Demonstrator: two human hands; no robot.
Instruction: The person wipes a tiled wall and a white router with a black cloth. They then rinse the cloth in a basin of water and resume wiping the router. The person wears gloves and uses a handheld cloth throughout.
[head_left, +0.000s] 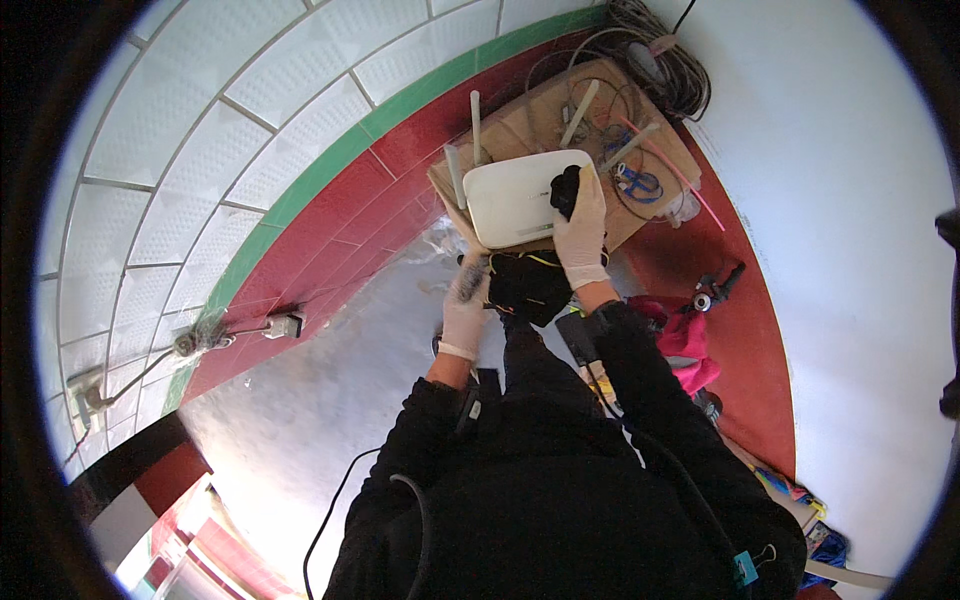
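Note:
A white Wi-Fi router (517, 199) with several upright antennas lies over a brown cardboard box (510, 124). My right hand (581, 236), in a pale thin glove, presses a bunched black cloth (565, 191) against the router's right side. My left hand (463, 307), gloved too and smudged dark on its back, is at the router's lower left corner. Its fingertips are hidden, so its grip cannot be told. Below the router, between my wrists, is a black fabric item (529, 285) with yellow trim.
Thin cables and a blue cord (637, 184) lie on the box. Coiled grey cable (664, 64) sits in the corner. A wall socket (90, 394) feeds a cord to an adapter (283, 326) at left. Pink cloth (686, 349) and a black-handled item (712, 289) are at right.

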